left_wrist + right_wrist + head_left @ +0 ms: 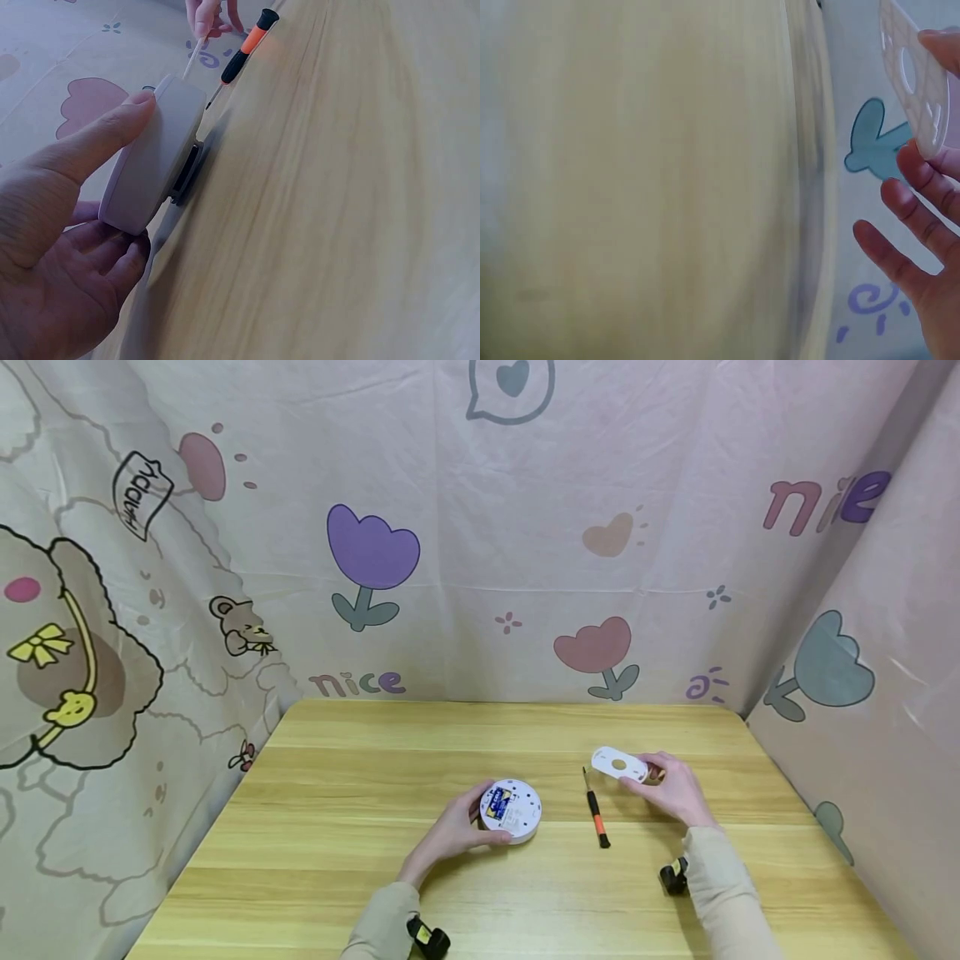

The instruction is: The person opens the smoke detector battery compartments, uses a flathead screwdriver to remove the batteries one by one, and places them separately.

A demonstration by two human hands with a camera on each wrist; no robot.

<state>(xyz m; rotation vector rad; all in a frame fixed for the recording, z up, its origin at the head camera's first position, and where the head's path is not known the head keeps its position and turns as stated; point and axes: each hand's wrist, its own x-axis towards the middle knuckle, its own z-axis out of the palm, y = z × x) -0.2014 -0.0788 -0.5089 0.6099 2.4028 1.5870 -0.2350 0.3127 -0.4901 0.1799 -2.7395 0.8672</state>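
Note:
A round white smoke detector [525, 814] is tilted up, its back showing dark holes and a blue-and-yellow label or battery [498, 803]. My left hand [454, 827] grips its left side; in the left wrist view the thumb lies over the white casing [146, 169] and the fingers are curled beneath. Over at the right, my right hand [673, 792] pinches one end of a flat white mounting plate [606, 763] with a round central hole. The right wrist view has this plate [931, 94] between thumb and forefinger, the other fingers spread.
Between the hands a black-and-orange screwdriver [596, 814] lies on the wooden table [360, 760], its tip pointing away from me. Black wrist cameras hang by both sleeves, left camera [429, 937] and right camera [673, 877]. A patterned curtain [465, 543] encloses the back and sides.

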